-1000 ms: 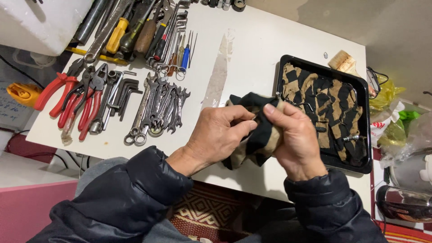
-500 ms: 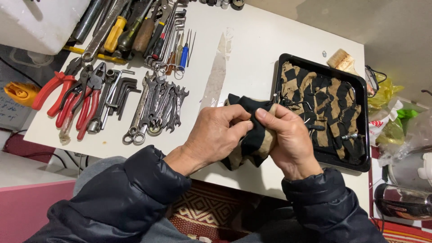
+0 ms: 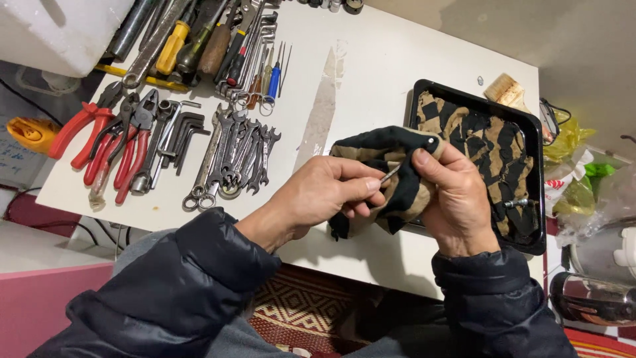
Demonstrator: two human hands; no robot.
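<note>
1. The left hand [image 3: 324,195] pinches a thin metal rod [image 3: 389,174] between thumb and fingertips, over the near part of the white tabletop [image 3: 371,79].
2. The right hand [image 3: 457,199] is clenched on a black-and-tan camouflage cloth [image 3: 381,149], which wraps the rod's far end, thumb pressed on top.
3. The cloth hangs between both hands, just left of a black tray [image 3: 536,132].
4. The tray holds more of the same patterned cloth, with a small metal part [image 3: 517,202] lying on it near the right wrist.
5. A wooden brush [image 3: 505,89] lies just beyond the tray's far corner.
6. Left of the hands lies a fanned row of spanners [image 3: 235,156], then hex keys [image 3: 182,132] and red-handled pliers [image 3: 109,136].
7. Screwdrivers [image 3: 199,36] lie along the tabletop's far edge.
8. Plastic bags [image 3: 576,172] and a metal pot [image 3: 596,292] crowd the right side, off the tabletop.
9. Compared with a second ago, the hands have drawn slightly apart, and the rod now shows between them where cloth covered it.
</note>
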